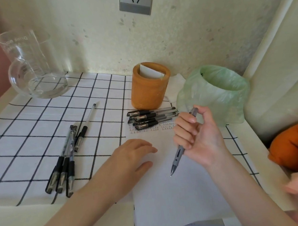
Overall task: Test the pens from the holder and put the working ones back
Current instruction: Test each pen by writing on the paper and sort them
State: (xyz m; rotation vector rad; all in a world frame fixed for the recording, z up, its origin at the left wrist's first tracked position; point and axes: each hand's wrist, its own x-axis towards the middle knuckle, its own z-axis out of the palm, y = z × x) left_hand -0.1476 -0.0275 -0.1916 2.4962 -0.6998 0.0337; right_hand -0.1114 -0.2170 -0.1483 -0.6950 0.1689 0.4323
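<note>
My right hand (197, 137) grips a grey click pen (178, 154), tip down just above the white paper (167, 191), thumb on its top button. Flat on the paper's left part rests my left hand (133, 156), fingers spread, holding nothing. The orange pen holder (149, 91) stands at the back with a white card inside and no pens showing. Several capped black gel pens (152, 118) lie stacked before it, on the paper's scribbled top edge. Three capped pens (63, 164) lie to the left, beside an uncapped clear pen (90, 113) and a loose cap (80, 138).
A glass carafe (34, 71) stands at the back left on the checked cloth (30, 121). A small bin lined with a green bag (217, 94) sits right of the holder. An orange cloth (291, 147) lies at the right edge. A wall socket (136, 1) is above.
</note>
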